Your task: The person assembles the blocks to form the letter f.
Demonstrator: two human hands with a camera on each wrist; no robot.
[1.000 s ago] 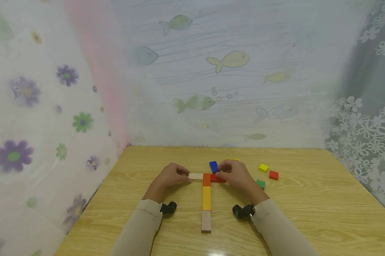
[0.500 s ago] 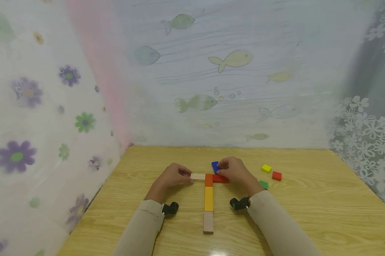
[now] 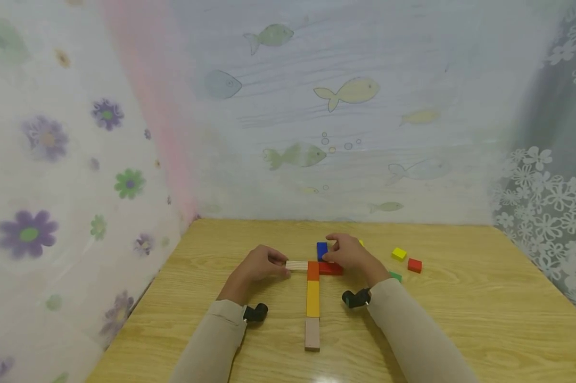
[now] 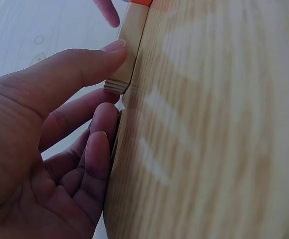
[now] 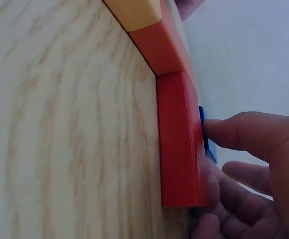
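My left hand (image 3: 263, 263) pinches the free end of a plain wooden block (image 3: 296, 265); in the left wrist view the thumb lies along this block (image 4: 131, 42). An orange-red block (image 3: 313, 271) adjoins its other end, with a red block (image 3: 331, 268) on the far side. My right hand (image 3: 352, 255) touches a blue block (image 3: 322, 251) with its thumb, the index finger raised away from it. The right wrist view shows the thumb against the blue block's edge (image 5: 204, 127), behind the red block (image 5: 177, 144).
From the orange-red block, a yellow-orange block (image 3: 313, 299) and a greyish-brown block (image 3: 312, 334) run toward me in a line. To the right lie a yellow block (image 3: 399, 254), a red cube-like block (image 3: 414, 265) and a green block (image 3: 395, 276), partly hidden by my wrist.
The blue block has turned from slanted to nearly straight, its near end by the red block. My right index finger has lifted off it. The left hand keeps its hold on the wooden block.
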